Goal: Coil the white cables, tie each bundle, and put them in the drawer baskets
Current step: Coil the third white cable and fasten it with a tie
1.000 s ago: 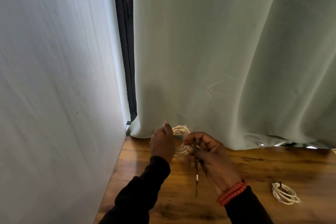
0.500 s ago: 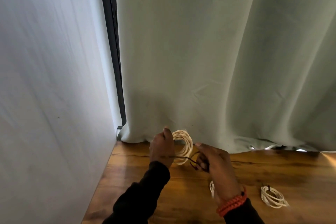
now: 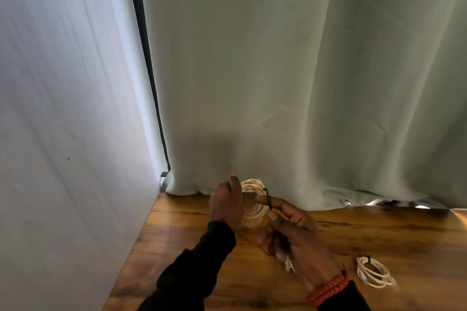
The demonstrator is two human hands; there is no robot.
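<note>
A coil of white cable [image 3: 253,198] is held upright above the wooden table [image 3: 192,247], close to the curtain. My left hand [image 3: 225,203] grips the coil's left side. My right hand [image 3: 290,231] pinches a thin dark tie [image 3: 268,200] that runs up against the coil's right side. A loose white cable end [image 3: 288,264] hangs below my right palm. A second white coil [image 3: 374,271], bound with a dark tie, lies flat on the table to the right. No drawer or basket is in view.
A pale green curtain [image 3: 303,83] hangs along the back of the table and bunches on it. A white wall [image 3: 63,134] closes off the left side. A dark window frame [image 3: 146,58] runs between wall and curtain.
My right hand has lifted and turned palm-up, bringing the dark tie from below the coil up to its right side. My left hand has kept its hold on the coil.
</note>
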